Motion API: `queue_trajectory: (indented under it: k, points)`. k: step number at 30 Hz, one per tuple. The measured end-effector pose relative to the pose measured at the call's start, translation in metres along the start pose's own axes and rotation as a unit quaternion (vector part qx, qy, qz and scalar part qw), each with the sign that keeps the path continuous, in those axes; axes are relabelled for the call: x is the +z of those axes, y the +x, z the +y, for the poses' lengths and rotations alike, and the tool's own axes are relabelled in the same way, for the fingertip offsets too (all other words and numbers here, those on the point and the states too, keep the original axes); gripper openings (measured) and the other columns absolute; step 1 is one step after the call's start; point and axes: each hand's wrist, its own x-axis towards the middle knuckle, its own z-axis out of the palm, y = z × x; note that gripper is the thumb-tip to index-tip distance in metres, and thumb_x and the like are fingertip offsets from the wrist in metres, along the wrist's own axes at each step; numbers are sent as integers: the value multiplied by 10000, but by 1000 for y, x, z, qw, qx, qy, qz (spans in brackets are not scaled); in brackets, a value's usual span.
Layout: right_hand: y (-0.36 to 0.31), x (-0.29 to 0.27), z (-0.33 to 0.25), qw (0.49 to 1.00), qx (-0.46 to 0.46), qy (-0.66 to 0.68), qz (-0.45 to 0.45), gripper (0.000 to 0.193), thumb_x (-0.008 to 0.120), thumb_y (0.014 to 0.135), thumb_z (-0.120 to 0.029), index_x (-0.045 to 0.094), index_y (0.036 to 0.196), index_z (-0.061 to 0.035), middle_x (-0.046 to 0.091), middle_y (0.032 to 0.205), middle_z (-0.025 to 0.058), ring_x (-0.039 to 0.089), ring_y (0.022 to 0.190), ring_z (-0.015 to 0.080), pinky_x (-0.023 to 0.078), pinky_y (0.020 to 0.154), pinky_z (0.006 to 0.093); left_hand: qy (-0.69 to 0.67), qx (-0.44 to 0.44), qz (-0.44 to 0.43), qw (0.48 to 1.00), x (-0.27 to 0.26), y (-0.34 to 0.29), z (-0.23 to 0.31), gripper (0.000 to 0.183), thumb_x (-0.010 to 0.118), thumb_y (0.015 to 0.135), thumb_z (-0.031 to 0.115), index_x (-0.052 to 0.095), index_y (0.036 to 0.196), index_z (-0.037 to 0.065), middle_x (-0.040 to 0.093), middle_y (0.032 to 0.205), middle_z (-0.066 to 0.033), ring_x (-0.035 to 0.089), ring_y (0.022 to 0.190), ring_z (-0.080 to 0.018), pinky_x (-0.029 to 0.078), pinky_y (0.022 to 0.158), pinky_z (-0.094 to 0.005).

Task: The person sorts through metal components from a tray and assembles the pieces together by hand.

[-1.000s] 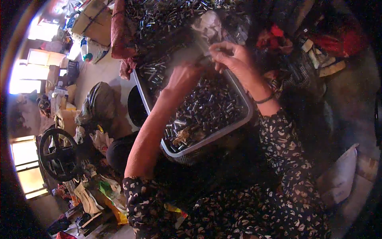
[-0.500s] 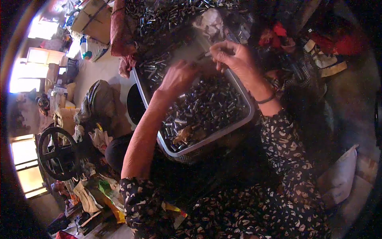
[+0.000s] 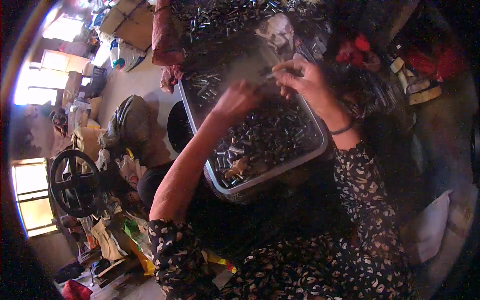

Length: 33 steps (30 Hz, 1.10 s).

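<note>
A plastic basket (image 3: 278,172) with a grey rim stands in front of me, filled with small shiny metal cylinders (image 3: 272,137). Over its far part hovers my left hand (image 3: 241,99), fingers curled downward and smeared by motion; whether they hold anything is hidden. Beside it, above the basket's far right edge, my right hand (image 3: 306,82) is closed in a pinch. A small pale piece, seemingly one of the cylinders, sticks out at its fingertips. A brown crumpled scrap (image 3: 237,168) lies on the cylinders at the near left corner.
Beyond the basket spreads a heap of similar metal pieces (image 3: 235,17), with a whitish crumpled bag (image 3: 277,32) on it. A reddish cloth roll (image 3: 166,35) borders the heap at left. A black handwheel (image 3: 75,183) stands at far left. Red cloth (image 3: 355,50) lies at right.
The whole view has shifted slightly, so the basket appears further right and higher at its near edge. Both hands stay close together over the basket, the right still pinched.
</note>
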Motion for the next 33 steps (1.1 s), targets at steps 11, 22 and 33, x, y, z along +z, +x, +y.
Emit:
queue_trajectory:
  k: [11,22,33]
  points:
    - [1,6,11,998,-18,-65,13,217,650,721,-192,590,840,-22,569,668,35,512,546,63,426,490,194,-509,-412,120,746,-23,5,12,190,561,739,145,568,885,24,593,774,-57,569,661,-168,459,575,-293]
    - [-4,28,30,968,-88,-232,-39,224,584,762,-99,549,961,-5,582,908,68,519,853,108,409,765,244,-743,-287,149,586,-42,-50,36,374,574,626,-27,494,991,-6,537,911,-92,509,875,-155,407,750,-269]
    - [-6,29,26,990,-1,-142,-11,183,533,804,-188,596,893,-40,581,722,3,484,592,51,398,562,212,-767,-270,142,564,-18,-51,37,447,586,623,-104,468,1034,25,544,882,-59,521,826,-122,430,750,-260]
